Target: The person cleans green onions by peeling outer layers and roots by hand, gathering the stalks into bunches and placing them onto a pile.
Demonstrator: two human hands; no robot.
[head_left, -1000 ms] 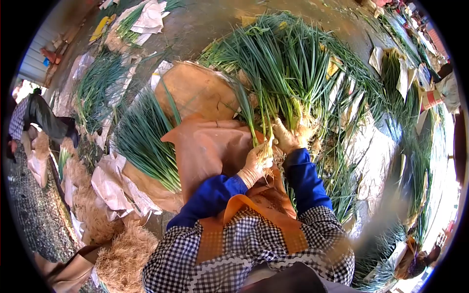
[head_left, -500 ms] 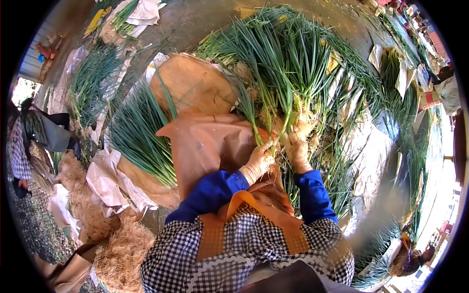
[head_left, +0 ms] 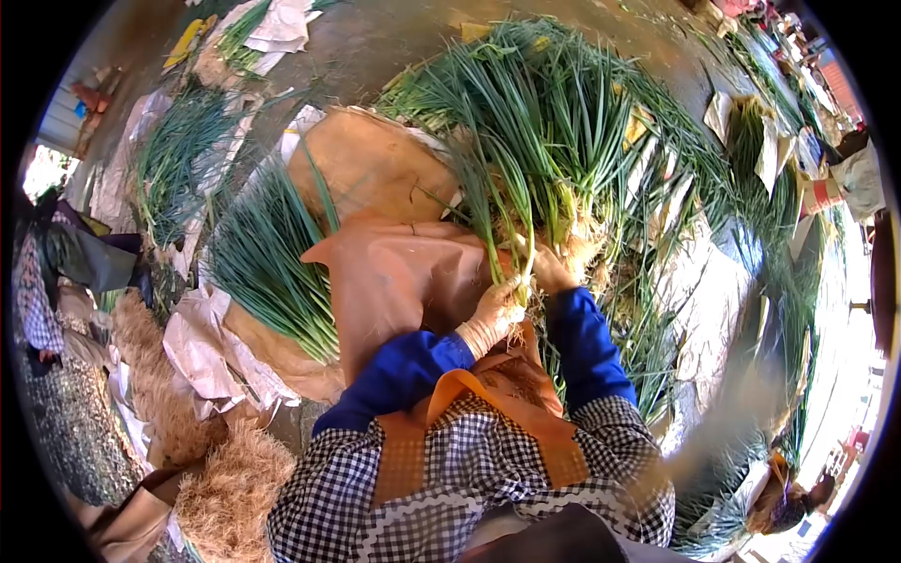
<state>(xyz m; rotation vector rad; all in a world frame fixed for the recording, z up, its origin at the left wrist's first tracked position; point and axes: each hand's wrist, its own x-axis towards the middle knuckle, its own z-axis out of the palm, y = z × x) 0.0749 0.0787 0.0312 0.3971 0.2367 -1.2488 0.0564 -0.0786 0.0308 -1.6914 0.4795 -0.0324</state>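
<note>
My left hand (head_left: 495, 314) is closed around the lower stems of a few green onions (head_left: 524, 235), their leaves pointing away from me. Beside it, my right hand (head_left: 556, 270) is at the root end of a large heap of green onions (head_left: 563, 113); its fingertips are partly hidden among stems and pale roots (head_left: 580, 242). Both hands look to be in light gloves, below blue sleeves. An orange-brown apron (head_left: 404, 281) spreads over my lap under the left hand.
To the left, a sorted bunch of green onions (head_left: 272, 253) lies on a brown sheet (head_left: 371, 164). Fibrous tan material (head_left: 235, 493) is piled at lower left. More onions (head_left: 188, 159) rest farther left. Another person (head_left: 84, 253) is at the left edge.
The stalk that was at my right hand now stands with those in my left hand. My right hand has shifted slightly left and away from me, toward the heap's roots.
</note>
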